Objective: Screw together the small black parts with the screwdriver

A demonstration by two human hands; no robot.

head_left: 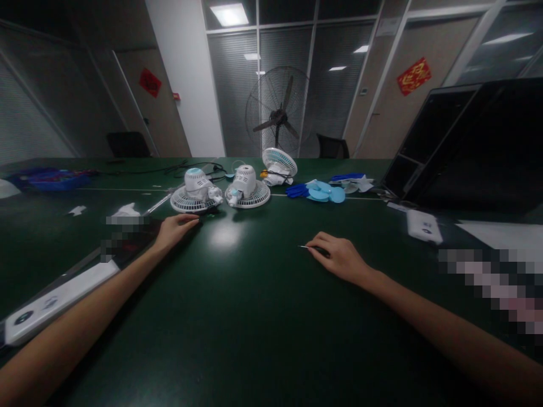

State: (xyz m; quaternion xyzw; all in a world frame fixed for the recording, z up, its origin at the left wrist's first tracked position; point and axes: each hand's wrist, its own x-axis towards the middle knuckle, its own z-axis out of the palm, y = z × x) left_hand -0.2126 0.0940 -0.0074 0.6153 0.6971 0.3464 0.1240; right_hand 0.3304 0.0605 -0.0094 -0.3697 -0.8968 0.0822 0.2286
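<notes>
My left hand [175,229] lies flat on the dark green table [254,305], fingers stretched toward a small white fan [193,192] that rests face down just beyond them. A second white fan [246,189] lies face down beside it, and a third [279,165] stands further back. My right hand [337,257] rests on the table with fingers curled round a thin tool [311,249] whose metal tip points left.
Light blue fan blades [324,192] and blue parts lie behind the right hand. A black monitor [466,147] stands at right, a white device [422,225] before it. A white strip [59,299] lies at left. A large pedestal fan [278,113] stands beyond the table.
</notes>
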